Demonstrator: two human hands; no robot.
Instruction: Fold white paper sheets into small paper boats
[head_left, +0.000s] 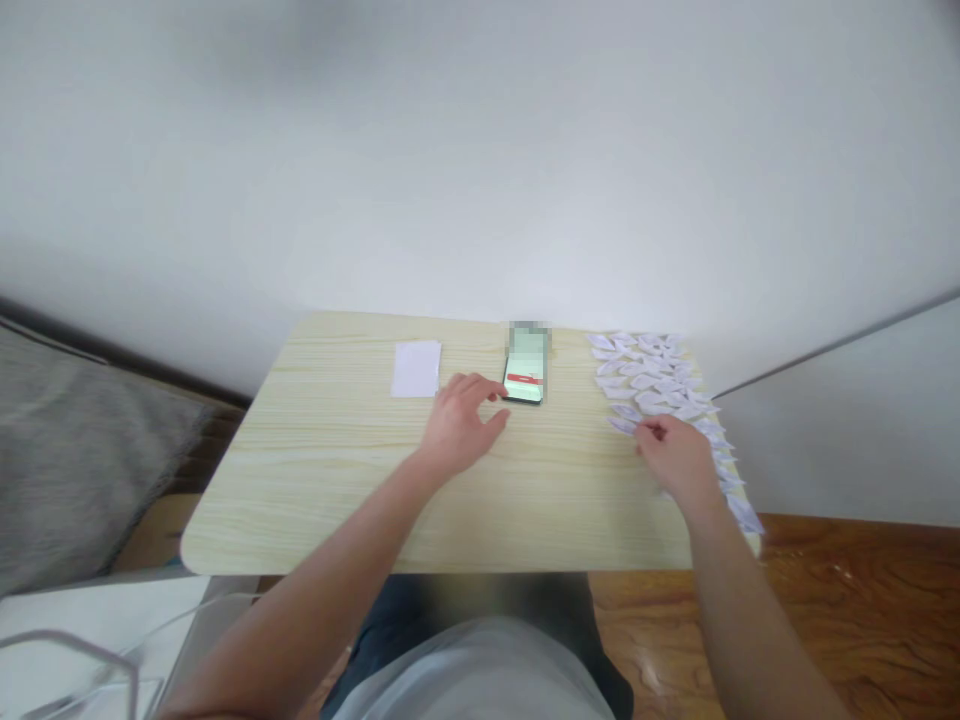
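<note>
My left hand (461,420) hovers over or rests on the middle of the table, thumb and fingers apart, with nothing between them. Its fingertips reach to the lower left corner of a phone (526,368) whose lit screen carries a red band. To the left lies a stack of white square paper sheets (415,370). At the right side, my right hand (671,450) pinches the right end of a small folded paper piece (624,420). Several similar folded white paper pieces (637,367) lie in rows beyond and beside this hand, some partly hidden under it.
The pale wood-grain table (315,470) stands against a white wall (480,180). A grey textured cloth (67,440) hangs at the left. Near the lower left is a white surface (90,640) with cables. Brown wooden flooring (862,610) shows at the right.
</note>
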